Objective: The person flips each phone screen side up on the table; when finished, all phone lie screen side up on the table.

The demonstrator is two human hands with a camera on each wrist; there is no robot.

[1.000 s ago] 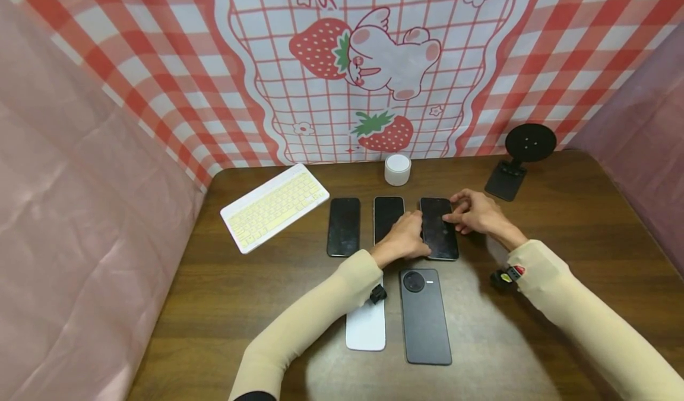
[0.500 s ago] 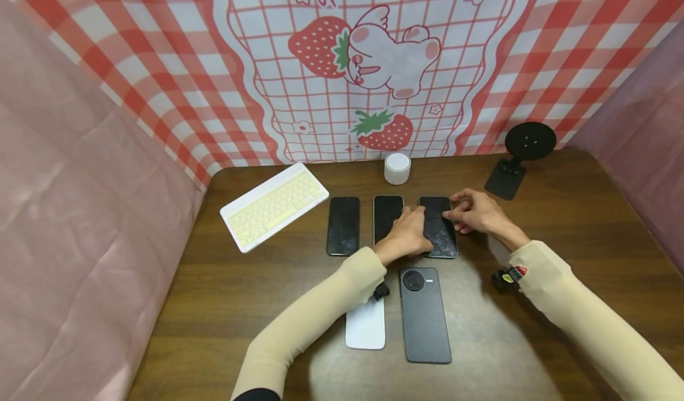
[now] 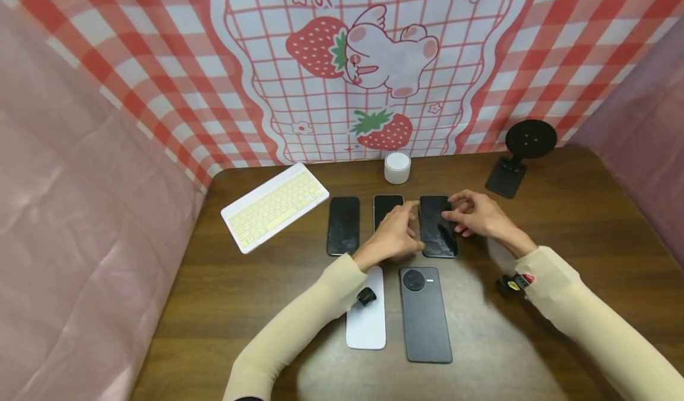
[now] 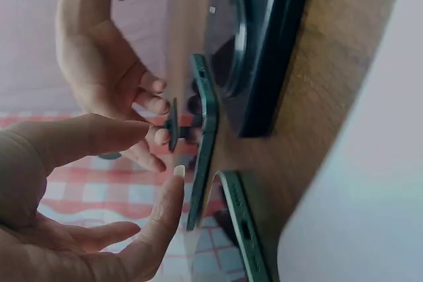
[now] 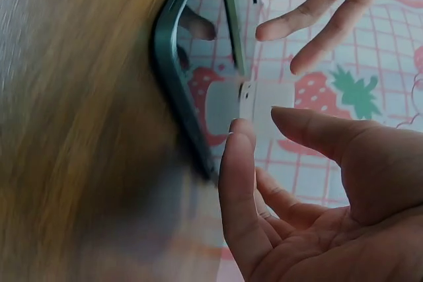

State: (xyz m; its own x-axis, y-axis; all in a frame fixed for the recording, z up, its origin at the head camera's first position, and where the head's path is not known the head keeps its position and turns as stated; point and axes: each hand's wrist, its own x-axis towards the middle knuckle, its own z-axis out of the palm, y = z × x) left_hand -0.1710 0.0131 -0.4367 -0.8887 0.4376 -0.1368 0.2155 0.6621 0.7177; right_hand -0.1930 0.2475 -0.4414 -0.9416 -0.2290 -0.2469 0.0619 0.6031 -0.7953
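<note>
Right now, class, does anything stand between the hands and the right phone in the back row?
Nothing visible does. The left hand is by the left edge of the right phone, and the right hand is at its right edge. The middle phone, partly hidden by the left hand, lies outside that gap.

The left arm [image 3: 296, 324], in a cream sleeve, slants in toward the rightmost black-screened smartphone [image 3: 435, 234], the right arm [image 3: 593, 324] likewise from its other side. The left hand [image 3: 394, 234] is just beside its left edge, thumb and fingers spread apart. The right hand [image 3: 475, 214] hovers at its right edge, fingers loosely bent, one fingertip overlapping the screen; contact cannot be told. The palms face inward across it.
</note>
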